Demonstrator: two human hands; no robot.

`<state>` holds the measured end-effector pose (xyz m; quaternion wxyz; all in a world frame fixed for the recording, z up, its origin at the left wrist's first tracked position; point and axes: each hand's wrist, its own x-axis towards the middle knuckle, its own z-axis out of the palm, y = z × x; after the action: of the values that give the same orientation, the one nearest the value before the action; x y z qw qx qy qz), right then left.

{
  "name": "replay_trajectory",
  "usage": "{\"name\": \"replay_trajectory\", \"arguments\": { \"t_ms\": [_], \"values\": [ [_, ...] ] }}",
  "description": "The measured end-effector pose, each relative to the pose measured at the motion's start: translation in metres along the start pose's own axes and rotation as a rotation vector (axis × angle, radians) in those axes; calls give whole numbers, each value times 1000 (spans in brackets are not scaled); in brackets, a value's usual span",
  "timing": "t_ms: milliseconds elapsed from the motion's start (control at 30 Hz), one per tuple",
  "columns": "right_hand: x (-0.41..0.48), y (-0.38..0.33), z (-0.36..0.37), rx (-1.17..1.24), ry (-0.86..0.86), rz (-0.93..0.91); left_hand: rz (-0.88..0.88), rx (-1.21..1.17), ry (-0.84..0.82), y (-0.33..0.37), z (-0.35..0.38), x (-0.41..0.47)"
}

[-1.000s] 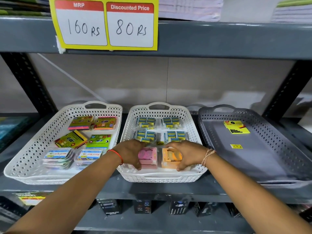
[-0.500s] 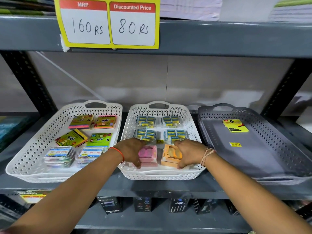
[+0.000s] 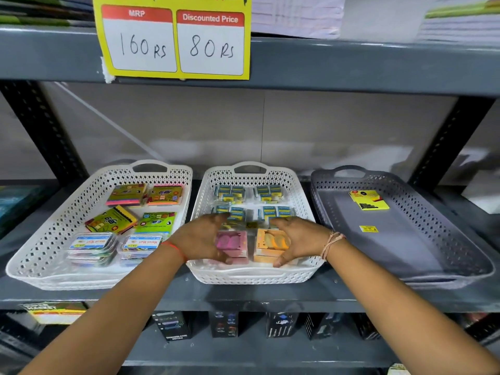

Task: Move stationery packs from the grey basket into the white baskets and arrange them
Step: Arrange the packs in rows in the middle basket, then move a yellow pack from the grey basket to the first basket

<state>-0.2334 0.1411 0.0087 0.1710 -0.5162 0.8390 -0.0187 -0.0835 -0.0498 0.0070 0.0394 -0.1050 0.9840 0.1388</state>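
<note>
The middle white basket [image 3: 254,277] holds several blue-and-yellow packs [image 3: 274,212] at the back and two stacks at the front. My left hand [image 3: 200,239] cups the pink pack stack [image 3: 232,243] from its left side. My right hand [image 3: 299,240] cups the orange pack stack [image 3: 270,244] from its right side. The two stacks stand side by side, nearly touching. The left white basket [image 3: 40,255] holds several colourful packs [image 3: 111,221] in rows. The grey basket [image 3: 446,239] on the right holds a yellow sticky-note pack [image 3: 369,201] and a small yellow label [image 3: 368,229].
All three baskets sit on a grey metal shelf [image 3: 243,296]. A shelf above carries a yellow price sign [image 3: 173,39] and stacked paper goods. Dark boxes [image 3: 224,324] stand on the shelf below. Black uprights [image 3: 449,139] frame both sides.
My hands stay on the pink and orange stacks; the fingers have spread slightly and the hands blur a little. The view has tilted down a bit.
</note>
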Motion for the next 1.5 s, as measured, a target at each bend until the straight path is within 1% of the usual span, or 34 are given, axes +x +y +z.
{"name": "replay_trajectory", "arguments": {
  "t_ms": [100,133,200,233,300,367,433,500,567,700,800,933,1000,1100,1267,1300,1367,1433,1500],
  "values": [
    [-13,11,-8,137,219,-55,15,-97,257,12,5,-30],
    [-15,19,-12,179,321,-55,1,-106,303,18,11,-37],
    [-18,41,-20,207,516,-6,-23,-82,321,27,23,-49],
    [-18,55,-23,179,587,31,-35,-58,323,29,29,-52],
    [-15,90,-27,83,642,125,-60,-22,336,27,35,-54],
    [-9,132,-26,30,610,239,-74,-4,361,24,39,-52],
    [-3,170,-23,14,526,384,-76,18,386,21,43,-52],
    [3,200,-17,-1,379,525,-79,29,393,20,46,-51],
    [9,223,-11,10,240,606,-72,29,392,20,46,-51],
    [15,237,-9,-43,45,620,-44,55,394,24,41,-52],
    [14,227,-24,-56,13,594,-52,47,396,26,40,-53],
    [12,214,-42,-27,-95,576,-76,24,397,25,41,-53],
    [10,216,-39,29,-112,585,-70,27,396,24,41,-53],
    [4,221,-32,167,-67,594,-60,32,407,25,42,-52],
    [-9,217,-24,247,96,590,-79,11,409,24,43,-51],
    [-11,211,-24,251,156,581,-85,17,412,24,43,-52],
    [-12,194,-32,239,341,522,-95,13,421,25,43,-53],
    [-12,169,-46,226,494,424,-102,-9,429,26,43,-51],
    [-10,133,-62,214,588,295,-105,-21,445,26,43,-52]
  ]
}}
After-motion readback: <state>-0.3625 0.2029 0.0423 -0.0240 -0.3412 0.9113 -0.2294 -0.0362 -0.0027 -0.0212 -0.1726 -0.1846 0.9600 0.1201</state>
